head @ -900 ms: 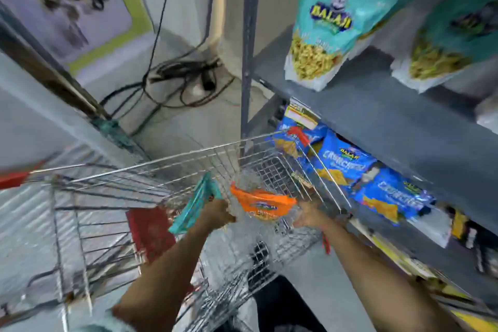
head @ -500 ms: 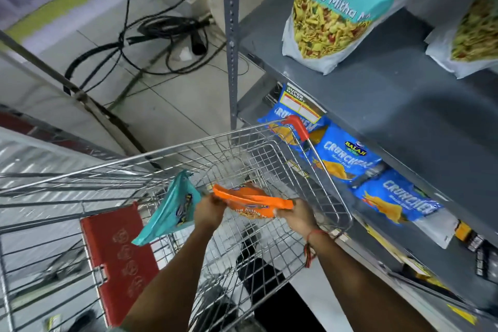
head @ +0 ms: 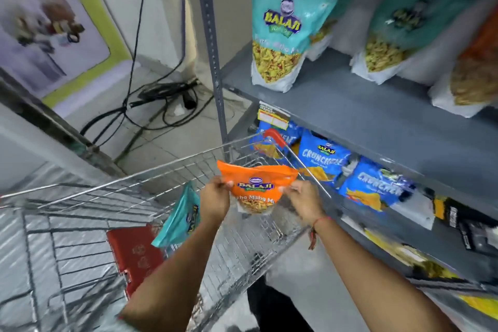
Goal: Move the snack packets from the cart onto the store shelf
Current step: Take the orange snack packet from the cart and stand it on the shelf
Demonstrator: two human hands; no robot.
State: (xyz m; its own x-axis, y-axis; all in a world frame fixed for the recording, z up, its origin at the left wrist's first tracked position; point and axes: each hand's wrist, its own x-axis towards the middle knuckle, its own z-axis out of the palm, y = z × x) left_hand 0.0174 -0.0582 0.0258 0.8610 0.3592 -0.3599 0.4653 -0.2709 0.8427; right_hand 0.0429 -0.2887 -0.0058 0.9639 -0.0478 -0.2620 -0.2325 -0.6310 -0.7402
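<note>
An orange snack packet [head: 257, 183] is held upright above the wire cart [head: 151, 175]. My left hand [head: 215, 201] pinches its left edge and my right hand [head: 303, 203] pinches its right edge. A teal snack packet [head: 179, 219] leans inside the cart, just left of my left forearm. The grey store shelf [head: 363, 113] stands to the right, with teal packets [head: 283, 29] upright on its upper level.
Blue crisp packets [head: 323, 159] lie on the lower shelf level, close behind the cart's red-capped corner [head: 275, 136]. A red child-seat flap [head: 132, 253] sits inside the cart. Black cables [head: 151, 105] lie tangled on the tiled floor beside the shelf upright [head: 210, 43].
Both hands have lifted the orange packet from inside the cart up above its rim and turned it upright. The teal packet stays in the cart.
</note>
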